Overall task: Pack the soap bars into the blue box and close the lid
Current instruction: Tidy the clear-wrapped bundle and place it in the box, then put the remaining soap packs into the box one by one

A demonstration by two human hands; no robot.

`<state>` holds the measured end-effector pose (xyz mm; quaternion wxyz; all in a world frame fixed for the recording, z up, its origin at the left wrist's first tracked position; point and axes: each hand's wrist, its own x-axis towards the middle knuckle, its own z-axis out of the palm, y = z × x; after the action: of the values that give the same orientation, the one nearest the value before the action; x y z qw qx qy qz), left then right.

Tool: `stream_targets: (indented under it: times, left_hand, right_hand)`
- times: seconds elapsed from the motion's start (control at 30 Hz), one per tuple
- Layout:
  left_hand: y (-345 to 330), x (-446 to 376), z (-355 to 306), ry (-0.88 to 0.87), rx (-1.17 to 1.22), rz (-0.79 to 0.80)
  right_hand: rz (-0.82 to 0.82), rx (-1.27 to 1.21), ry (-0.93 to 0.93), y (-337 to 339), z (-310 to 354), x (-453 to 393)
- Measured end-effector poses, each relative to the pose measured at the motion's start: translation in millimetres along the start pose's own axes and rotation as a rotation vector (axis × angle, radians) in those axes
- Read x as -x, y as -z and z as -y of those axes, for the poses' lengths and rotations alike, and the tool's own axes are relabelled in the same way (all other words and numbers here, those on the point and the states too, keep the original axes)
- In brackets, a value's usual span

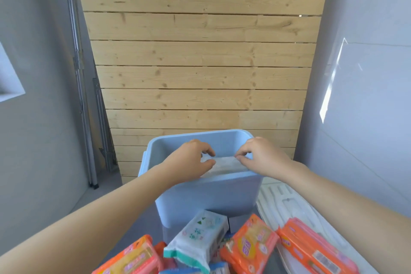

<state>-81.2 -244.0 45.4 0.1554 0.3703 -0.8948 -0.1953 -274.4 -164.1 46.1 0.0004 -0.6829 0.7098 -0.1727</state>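
An open blue box stands in front of me on a grey surface. Inside it, near the front wall, lies a whitish soap pack. My left hand grips its left end with curled fingers. My right hand pinches its right end at the box's right rim. Several more wrapped soap packs lie in front of the box: orange ones and a white and green one. A white lid lies flat to the right of the box.
A wall of pale wooden planks rises close behind the box. Grey walls stand on both sides, and metal rails lean at the left. Another orange pack rests on the white lid.
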Motion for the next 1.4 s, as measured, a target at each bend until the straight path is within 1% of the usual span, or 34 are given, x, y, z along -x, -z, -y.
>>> stream_targets:
  times: [0.07,0.2,0.33,0.4,0.5,0.63,0.73,0.8,0.83,0.93,1.0,1.13,1.23,1.3,1.4]
  left_hand:
    - [4.0,16.4,-10.4,-0.011,0.085,-0.034]
    - [4.3,56.7,-37.4,-0.057,0.131,-0.115]
    - [-6.3,98.5,-57.6,-0.073,0.184,-0.153]
    - [-11.9,116.6,-62.4,-0.066,0.210,-0.147]
    - [-21.5,143.3,-64.0,-0.021,0.208,-0.138]
    - [-41.2,180.4,-57.1,0.023,0.235,-0.120]
    - [-56.2,200.8,-44.3,0.007,0.066,-0.047]
    - [-62.5,208.4,-35.6,0.046,-0.087,0.070]
    - [-63.8,210.7,-32.4,0.066,-0.124,0.113]
    - [-65.5,213.2,-25.9,0.075,-0.123,0.147]
    - [-66.5,212.1,-23.4,0.076,-0.109,0.128]
    - [-65.4,210.5,-21.2,0.052,-0.085,0.061]
    - [-62.1,209.7,-20.0,0.056,0.006,0.036]
    - [-58.1,208.5,-21.1,0.058,0.055,0.037]
    - [-47.8,206.2,-23.7,0.069,0.164,0.030]
  right_hand:
    - [-0.069,-0.100,-0.005,8.6,5.5,13.6]
    - [-0.182,-0.186,-0.019,18.5,23.1,56.3]
    - [-0.226,-0.261,0.014,16.8,40.4,109.2]
    - [-0.209,-0.285,0.016,12.2,46.8,132.8]
    - [-0.136,-0.313,-0.004,-0.5,53.6,163.0]
    - [0.024,-0.326,0.012,-21.1,59.1,196.9]
    - [0.141,-0.324,0.001,-37.0,60.5,212.9]
    - [0.181,-0.343,-0.031,-44.7,60.6,215.8]
    - [0.201,-0.358,-0.050,-47.6,60.7,215.7]
    - [0.281,-0.395,-0.096,-55.5,63.9,214.8]
    - [0.321,-0.405,-0.105,-60.4,66.6,214.5]
    - [0.339,-0.480,-0.118,-64.8,68.9,210.7]
    - [0.341,-0.571,-0.109,-65.3,72.5,208.6]
    - [0.306,-0.604,-0.111,-63.8,75.1,208.1]
    - [0.190,-0.593,-0.122,-58.6,76.5,206.7]
